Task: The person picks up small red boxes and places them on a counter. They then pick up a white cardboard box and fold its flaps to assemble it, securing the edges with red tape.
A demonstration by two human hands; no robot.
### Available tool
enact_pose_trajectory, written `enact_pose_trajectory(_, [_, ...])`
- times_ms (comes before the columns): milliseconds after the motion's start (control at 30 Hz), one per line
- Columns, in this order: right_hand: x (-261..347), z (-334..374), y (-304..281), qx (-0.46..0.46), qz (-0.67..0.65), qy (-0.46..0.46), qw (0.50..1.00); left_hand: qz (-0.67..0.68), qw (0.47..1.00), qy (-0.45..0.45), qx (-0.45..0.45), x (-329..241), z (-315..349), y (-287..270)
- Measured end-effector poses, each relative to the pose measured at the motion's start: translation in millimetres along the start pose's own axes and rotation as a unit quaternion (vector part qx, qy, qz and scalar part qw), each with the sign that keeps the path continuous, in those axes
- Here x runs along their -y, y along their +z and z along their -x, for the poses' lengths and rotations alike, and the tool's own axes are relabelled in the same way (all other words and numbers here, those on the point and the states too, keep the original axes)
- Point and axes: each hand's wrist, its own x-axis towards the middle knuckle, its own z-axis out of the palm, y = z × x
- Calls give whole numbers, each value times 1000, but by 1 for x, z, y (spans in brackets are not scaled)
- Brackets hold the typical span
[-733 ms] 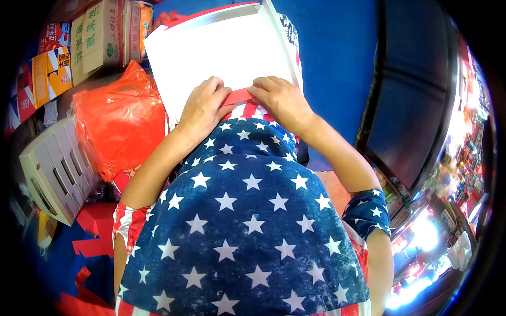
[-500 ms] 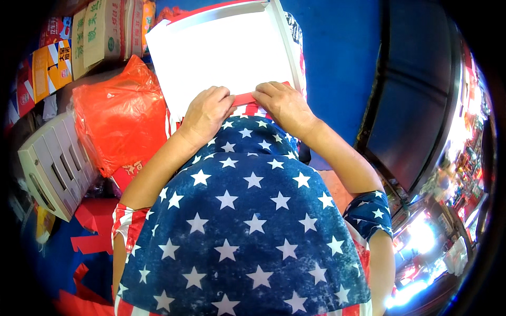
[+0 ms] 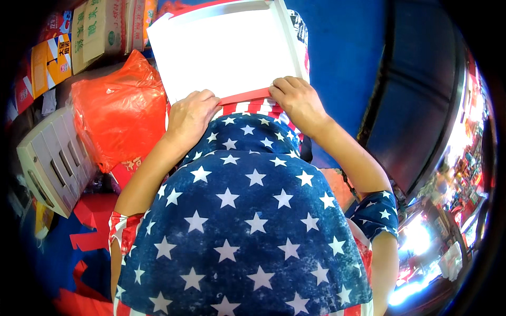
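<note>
A shallow cardboard box [image 3: 226, 52], white inside and red outside, lies across my lap with its walls raised at the far and right sides. My left hand [image 3: 193, 115] is closed on the left end of the near edge, fingers curled over the folded red flap. At the right end of that same red flap [image 3: 245, 96], my right hand [image 3: 300, 101] pinches the edge near the corner. Both thumbs are mostly hidden from view. Striped cloth of my clothing shows just below the flap.
An orange-red plastic bag [image 3: 118, 113] lies close on the left, beside a pale slotted plastic crate [image 3: 55, 160]. Brown cartons [image 3: 103, 31] stand at the far left. Red card scraps [image 3: 92, 221] lie on the blue floor. A large dark panel [image 3: 416, 100] rises on the right.
My hands have moved apart along the near edge, left hand leftward and right hand rightward. More of the red flap shows between them.
</note>
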Motion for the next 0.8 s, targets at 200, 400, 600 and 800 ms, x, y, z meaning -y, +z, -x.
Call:
enact_pose_trajectory(200, [2, -2, -1, 59, 22, 14, 998, -24, 1000, 4, 6, -3, 1, 3])
enact_pose_trajectory(400, [-18, 21, -10, 32, 32, 72, 996, -47, 999, 4, 9, -2, 4, -4])
enact_pose_trajectory(600, [-15, 15, -22, 7, -81, 141, 987, -22, 1000, 5, 3, 4, 2, -4])
enact_pose_trajectory(800, [-14, 11, -6, 43, -69, 121, 989, -36, 999, 14, -9, -1, 4, -3])
